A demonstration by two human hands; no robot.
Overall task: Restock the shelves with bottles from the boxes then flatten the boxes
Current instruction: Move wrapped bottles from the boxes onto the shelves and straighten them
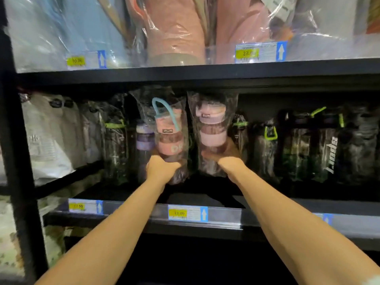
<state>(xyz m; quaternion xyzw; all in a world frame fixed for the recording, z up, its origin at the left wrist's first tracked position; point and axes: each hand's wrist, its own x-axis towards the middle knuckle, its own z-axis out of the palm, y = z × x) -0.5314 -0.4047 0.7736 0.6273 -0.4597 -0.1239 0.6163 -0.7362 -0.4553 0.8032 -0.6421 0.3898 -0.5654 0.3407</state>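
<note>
Both arms reach into the middle shelf. My left hand grips the lower part of a coral-pink bottle with a blue loop strap, wrapped in a clear plastic bag. My right hand holds the lower part of a pale pink bottle, also in a clear bag. The two bottles stand upright side by side, lifted a little above the shelf floor, near the shelf's middle. No box is in view.
Dark bagged bottles with green straps fill the shelf to the right, more bagged bottles and a purple one stand to the left. The upper shelf holds large bagged pink and blue items. Price tags line the shelf front.
</note>
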